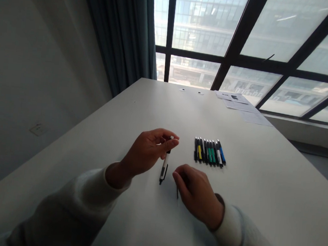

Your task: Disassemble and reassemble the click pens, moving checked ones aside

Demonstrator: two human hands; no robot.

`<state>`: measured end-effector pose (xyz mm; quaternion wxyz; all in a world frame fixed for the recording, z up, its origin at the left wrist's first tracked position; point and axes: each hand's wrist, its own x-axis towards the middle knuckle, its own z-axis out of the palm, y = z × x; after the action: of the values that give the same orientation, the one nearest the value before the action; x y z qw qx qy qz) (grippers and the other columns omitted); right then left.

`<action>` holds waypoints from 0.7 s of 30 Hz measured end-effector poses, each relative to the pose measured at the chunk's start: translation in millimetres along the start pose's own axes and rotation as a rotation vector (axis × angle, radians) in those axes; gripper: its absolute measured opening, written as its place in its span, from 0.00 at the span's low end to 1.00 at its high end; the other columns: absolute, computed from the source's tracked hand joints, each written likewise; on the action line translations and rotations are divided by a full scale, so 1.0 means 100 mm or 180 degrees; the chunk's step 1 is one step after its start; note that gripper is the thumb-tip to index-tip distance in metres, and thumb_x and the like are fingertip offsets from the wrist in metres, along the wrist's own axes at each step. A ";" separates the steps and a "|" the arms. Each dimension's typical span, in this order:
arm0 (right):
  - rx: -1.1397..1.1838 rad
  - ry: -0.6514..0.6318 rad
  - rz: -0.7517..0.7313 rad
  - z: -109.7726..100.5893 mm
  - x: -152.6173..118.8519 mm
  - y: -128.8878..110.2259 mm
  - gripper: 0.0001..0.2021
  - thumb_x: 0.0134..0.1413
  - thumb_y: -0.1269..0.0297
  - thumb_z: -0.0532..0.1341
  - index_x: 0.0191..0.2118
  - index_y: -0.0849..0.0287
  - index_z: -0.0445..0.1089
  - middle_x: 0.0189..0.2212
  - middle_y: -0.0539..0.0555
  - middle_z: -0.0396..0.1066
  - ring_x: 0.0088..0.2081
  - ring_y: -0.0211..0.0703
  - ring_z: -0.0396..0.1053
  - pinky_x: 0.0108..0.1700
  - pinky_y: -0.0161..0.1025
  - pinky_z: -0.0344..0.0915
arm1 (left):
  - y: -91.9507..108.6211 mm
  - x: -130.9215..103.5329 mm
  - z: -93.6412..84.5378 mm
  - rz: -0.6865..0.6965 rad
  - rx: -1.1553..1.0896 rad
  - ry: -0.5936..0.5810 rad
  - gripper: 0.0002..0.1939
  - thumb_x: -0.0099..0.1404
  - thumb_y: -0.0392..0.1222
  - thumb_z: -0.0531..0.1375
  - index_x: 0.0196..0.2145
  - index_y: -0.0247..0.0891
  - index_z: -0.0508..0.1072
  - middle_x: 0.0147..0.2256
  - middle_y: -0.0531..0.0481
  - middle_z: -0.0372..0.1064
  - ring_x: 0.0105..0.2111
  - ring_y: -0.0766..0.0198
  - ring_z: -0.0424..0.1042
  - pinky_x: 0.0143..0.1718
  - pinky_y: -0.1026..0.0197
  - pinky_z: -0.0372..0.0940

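Two hands work mid-frame: my left hand [145,152] pinches the white pen [165,163], my right hand [196,191] grips a thin dark rod [177,193] (a refill, perhaps); moving either calls for delicacy.

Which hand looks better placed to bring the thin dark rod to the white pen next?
Probably the right hand: it appears to pinch the dark rod beside the white pen, which the left hand holds.
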<state>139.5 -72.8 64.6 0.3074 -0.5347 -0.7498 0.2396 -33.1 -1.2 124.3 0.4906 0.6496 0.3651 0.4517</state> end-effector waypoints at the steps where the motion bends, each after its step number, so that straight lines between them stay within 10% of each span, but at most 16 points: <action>1: 0.0354 -0.0047 0.0010 -0.06 0.00 -0.04 0.08 0.65 0.62 0.56 0.36 0.59 0.68 0.27 0.51 0.69 0.28 0.38 0.65 0.32 0.36 0.60 | 0.00 0.00 0.01 -0.0031 -0.0101 -0.0048 0.13 0.60 0.46 0.67 0.39 0.35 0.78 0.24 0.55 0.70 0.19 0.73 0.66 0.21 0.71 0.64; 11: 0.2083 -0.0298 0.0431 -0.11 -0.02 -0.11 0.12 0.57 0.58 0.66 0.30 0.59 0.66 0.20 0.45 0.62 0.22 0.32 0.59 0.25 0.31 0.57 | -0.06 -0.01 0.07 -0.0396 -0.0771 -0.0280 0.17 0.59 0.46 0.68 0.43 0.34 0.75 0.30 0.54 0.70 0.23 0.72 0.70 0.22 0.69 0.69; 21: 0.0471 0.0074 0.0054 -0.26 0.00 0.19 0.20 0.65 0.52 0.55 0.28 0.60 0.70 0.20 0.50 0.67 0.22 0.36 0.62 0.26 0.34 0.58 | -0.50 0.05 -0.14 -0.1211 -0.0394 -0.0803 0.20 0.55 0.46 0.70 0.40 0.30 0.73 0.27 0.53 0.71 0.24 0.68 0.73 0.30 0.61 0.73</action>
<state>170.3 -66.0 69.9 0.3527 -0.5196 -0.7218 0.2908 -46.8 20.0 78.9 0.6475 0.5891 0.3884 0.2879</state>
